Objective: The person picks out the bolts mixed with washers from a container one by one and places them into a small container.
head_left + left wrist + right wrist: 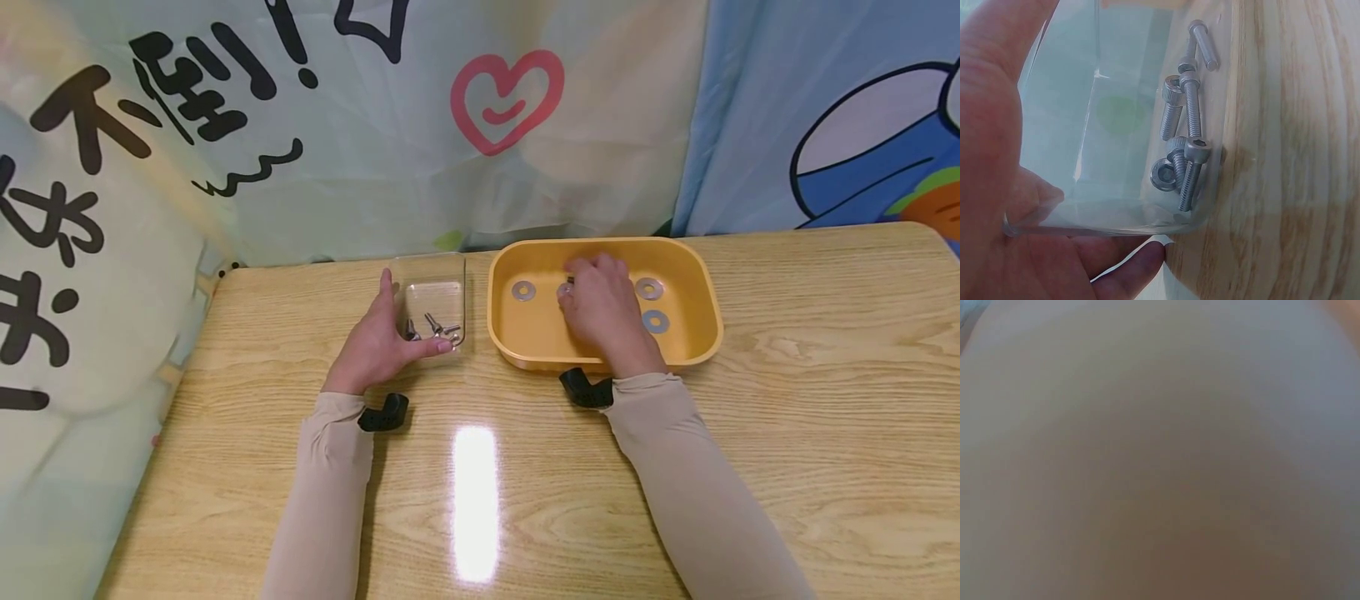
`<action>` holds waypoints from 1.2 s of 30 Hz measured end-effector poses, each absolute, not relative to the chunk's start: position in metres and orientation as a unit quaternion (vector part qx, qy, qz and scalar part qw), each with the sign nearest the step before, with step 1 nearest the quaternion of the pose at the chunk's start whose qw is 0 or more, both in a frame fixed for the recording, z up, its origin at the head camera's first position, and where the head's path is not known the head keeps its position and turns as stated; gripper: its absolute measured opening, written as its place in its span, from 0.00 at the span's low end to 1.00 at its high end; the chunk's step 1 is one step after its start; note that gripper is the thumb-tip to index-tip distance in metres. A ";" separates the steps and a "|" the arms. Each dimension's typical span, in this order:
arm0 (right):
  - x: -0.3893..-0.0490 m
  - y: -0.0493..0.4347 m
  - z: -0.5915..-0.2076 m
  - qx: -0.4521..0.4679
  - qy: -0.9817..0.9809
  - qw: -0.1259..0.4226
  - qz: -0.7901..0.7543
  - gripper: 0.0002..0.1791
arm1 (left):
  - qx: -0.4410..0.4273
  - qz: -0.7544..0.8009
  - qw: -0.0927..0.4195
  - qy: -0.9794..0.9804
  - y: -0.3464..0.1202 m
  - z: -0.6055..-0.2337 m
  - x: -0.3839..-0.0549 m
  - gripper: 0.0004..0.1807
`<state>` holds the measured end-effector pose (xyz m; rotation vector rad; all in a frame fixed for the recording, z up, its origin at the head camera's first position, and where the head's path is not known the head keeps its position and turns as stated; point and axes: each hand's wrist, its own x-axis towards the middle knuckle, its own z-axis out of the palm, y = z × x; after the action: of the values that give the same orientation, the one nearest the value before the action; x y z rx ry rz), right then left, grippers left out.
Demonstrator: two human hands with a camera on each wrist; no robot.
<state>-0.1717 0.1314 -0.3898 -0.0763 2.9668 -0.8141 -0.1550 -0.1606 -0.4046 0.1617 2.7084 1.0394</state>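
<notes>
My left hand (375,346) grips a clear plastic box (435,267) by its left and near sides, the thumb across the near edge. Inside lie several socket-head bolts (1191,106), heaped along one side in the left wrist view. Over the yellow tray (517,354), my right hand (603,308) reaches down with bent fingers. A small dark metal bit, seemingly a bolt (571,280), shows at its fingertips, mostly hidden by them. Flat washers lie on the tray floor: one washer (523,290) at the left, one partly under the fingers, two at the right. The right wrist view is blurred.
Box and tray stand side by side near the back edge of a wooden table (465,500). A printed curtain (375,167) hangs right behind. Each wrist carries a black camera mount (384,412).
</notes>
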 end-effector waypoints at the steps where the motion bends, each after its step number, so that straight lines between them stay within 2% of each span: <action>1: -0.172 0.131 -0.390 -0.022 0.964 0.033 -0.263 0.20 | 0.054 0.355 0.118 0.926 -0.161 -0.405 -0.155 0.77; 18: -0.173 0.131 -0.394 -0.009 0.970 0.073 -0.231 0.20 | 0.053 0.353 0.120 0.927 -0.160 -0.402 -0.155 0.77; 36: -0.172 0.131 -0.395 0.004 0.976 0.068 -0.205 0.18 | 0.051 0.350 0.123 0.927 -0.161 -0.404 -0.156 0.77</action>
<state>-0.1722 0.1311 -0.3947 0.0124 2.9403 -0.6182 -0.1561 -0.1614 -0.4042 0.1492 2.7048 1.0205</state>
